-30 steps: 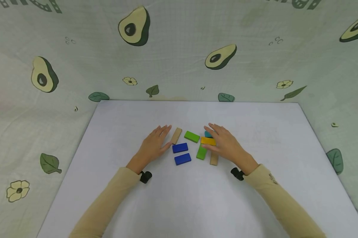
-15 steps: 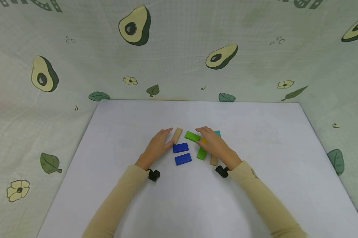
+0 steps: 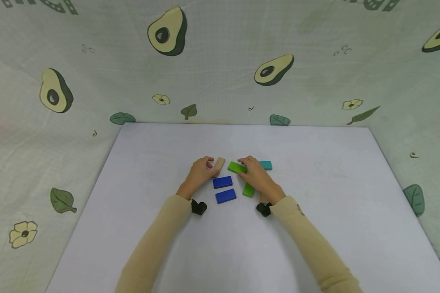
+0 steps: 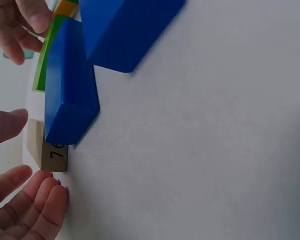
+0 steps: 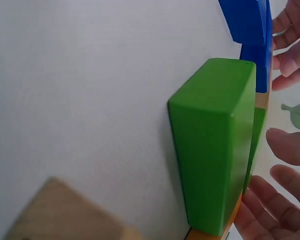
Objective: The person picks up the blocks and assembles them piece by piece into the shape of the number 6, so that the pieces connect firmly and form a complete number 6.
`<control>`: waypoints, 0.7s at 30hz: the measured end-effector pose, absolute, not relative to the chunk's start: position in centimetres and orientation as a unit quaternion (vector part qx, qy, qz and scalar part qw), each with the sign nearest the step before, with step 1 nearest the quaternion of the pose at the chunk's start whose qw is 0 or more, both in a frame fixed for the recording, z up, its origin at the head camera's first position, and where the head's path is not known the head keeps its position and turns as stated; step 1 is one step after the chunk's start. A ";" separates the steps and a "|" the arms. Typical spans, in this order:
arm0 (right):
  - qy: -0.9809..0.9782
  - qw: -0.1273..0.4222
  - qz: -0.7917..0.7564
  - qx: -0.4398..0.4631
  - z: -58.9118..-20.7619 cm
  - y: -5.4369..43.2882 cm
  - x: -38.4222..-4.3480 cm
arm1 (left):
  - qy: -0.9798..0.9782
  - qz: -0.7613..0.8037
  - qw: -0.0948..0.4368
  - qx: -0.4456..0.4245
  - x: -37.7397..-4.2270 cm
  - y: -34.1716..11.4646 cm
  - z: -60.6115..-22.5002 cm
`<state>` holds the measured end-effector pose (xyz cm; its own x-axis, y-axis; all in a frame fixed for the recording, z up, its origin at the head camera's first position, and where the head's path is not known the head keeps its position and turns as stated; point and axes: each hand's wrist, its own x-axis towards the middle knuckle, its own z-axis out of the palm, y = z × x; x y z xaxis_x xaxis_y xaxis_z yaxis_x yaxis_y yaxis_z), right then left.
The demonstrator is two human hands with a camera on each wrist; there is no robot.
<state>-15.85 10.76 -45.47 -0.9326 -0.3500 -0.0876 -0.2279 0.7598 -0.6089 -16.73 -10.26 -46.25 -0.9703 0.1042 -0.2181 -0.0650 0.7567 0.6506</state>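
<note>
My left hand (image 3: 199, 174) is beside a plain wooden block (image 3: 219, 165). In the left wrist view its thumb and fingers lie apart on either side of that block (image 4: 54, 156), which has dark digits on its end. Over the right part of the group is my right hand (image 3: 257, 176), its thumb and fingertips near the right end of a green block (image 3: 236, 167). A gap shows between thumb and fingers in the right wrist view. An orange-yellow block (image 5: 202, 235) is hidden under this hand in the head view.
Two blue blocks (image 3: 222, 182) lie between the hands, one nearer the person. Around the right hand are a teal block (image 3: 266, 165), a second green block (image 3: 248, 190) and a partly covered wooden block (image 3: 263, 198). All are on a white table (image 3: 315, 162) before an avocado-print cloth (image 3: 220, 73).
My right hand has moved left from the teal and yellow blocks toward the upper green block. My left hand has shifted slightly right, its fingers more bent. The blocks keep their places.
</note>
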 end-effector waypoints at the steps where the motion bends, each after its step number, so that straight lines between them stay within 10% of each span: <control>1: 0.933 0.099 -0.312 -0.151 -45.6 10.7 -16.0 | 0.928 0.350 0.127 0.005 -16.9 -10.1 -46.2; 21: 0.943 0.124 -0.276 -0.140 -46.2 10.2 -17.0 | 0.933 0.326 0.151 -0.020 -17.8 -9.1 -46.1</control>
